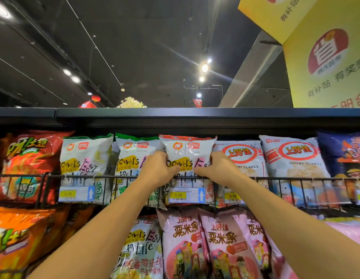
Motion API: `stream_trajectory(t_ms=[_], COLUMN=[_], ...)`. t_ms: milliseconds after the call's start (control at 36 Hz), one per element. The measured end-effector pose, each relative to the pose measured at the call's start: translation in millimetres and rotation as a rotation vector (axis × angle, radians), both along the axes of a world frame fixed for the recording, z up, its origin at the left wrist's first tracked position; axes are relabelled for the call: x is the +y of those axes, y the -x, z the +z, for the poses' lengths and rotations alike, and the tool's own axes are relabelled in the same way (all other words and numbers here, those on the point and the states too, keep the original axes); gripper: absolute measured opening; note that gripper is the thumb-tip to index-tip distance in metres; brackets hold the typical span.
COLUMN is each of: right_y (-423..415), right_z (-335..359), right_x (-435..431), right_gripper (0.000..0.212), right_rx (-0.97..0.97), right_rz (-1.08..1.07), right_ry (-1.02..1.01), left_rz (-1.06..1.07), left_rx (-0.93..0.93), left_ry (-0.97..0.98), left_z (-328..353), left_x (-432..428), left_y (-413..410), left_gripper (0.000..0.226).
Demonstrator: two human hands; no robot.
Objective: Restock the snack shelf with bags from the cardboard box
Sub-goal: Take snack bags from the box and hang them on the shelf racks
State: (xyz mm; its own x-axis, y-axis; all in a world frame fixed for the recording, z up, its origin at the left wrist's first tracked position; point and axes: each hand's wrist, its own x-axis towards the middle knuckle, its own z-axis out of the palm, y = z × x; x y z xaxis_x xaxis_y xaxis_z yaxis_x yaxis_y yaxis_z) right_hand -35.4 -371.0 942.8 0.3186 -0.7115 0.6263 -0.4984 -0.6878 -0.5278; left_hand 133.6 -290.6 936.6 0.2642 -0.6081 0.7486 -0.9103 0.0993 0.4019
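In the head view, the left hand and right hand clasp a red-topped snack bag by its sides, upright behind the top shelf's wire rail. This looks like the placing step; next, it likely needs pushing level with the green-topped bag on its left, then letting go.

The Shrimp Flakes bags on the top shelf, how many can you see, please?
2: one just right of the right hand, the other beside it further right. More may sit hidden behind.

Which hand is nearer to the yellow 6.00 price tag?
Right. The right hand grips the red-topped bag just above-left of the 6.00 tag; the left hand is farther left.
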Motion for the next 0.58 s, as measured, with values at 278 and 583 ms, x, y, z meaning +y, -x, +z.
stream_trajectory(t_ms=[278, 583], right_y=[9.1, 80.5], right_z=[0.9, -61.8], right_x=[3.8, 66.4], right_gripper=[0.026, 0.040], right_rx=[-0.064, -0.127], right_rz=[0.056, 0.124], right_ry=[-0.029, 0.086], left_rz=[0.013, 0.023], left_rx=[0.024, -0.004], left_ry=[0.006, 0.020], left_z=[-0.6, -64.4], left_x=[13.5, 93.9], left_y=[-0.1, 22.1], left_gripper=[0.026, 0.036])
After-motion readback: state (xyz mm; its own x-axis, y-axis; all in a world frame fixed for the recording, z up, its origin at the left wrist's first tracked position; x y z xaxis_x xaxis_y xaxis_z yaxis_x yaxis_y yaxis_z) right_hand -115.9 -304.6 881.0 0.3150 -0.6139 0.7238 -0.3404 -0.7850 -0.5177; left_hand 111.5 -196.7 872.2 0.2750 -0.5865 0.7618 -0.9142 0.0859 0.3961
